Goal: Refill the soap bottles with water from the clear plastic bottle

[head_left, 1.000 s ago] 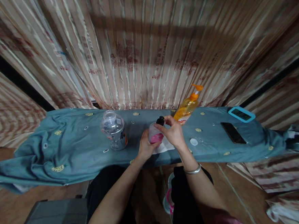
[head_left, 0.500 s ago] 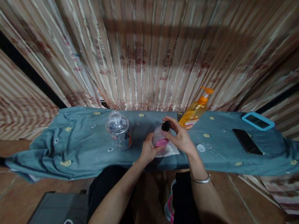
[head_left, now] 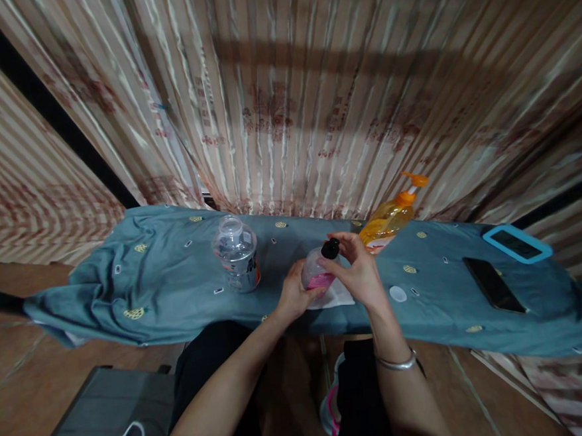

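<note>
Our left hand wraps around the small pink bottle, holding it on the blue cloth. Our right hand pinches its black cap on top with curled fingers.

Dim, soft focus, warped edges

Bare teal cloth-covered worktop lies open leftward; the clear plastic jar and orange pump bottle flank the centre, seemingly near.

Matt teal cloth, clear glossy plastic jar, translucent orange plastic bottle
</note>
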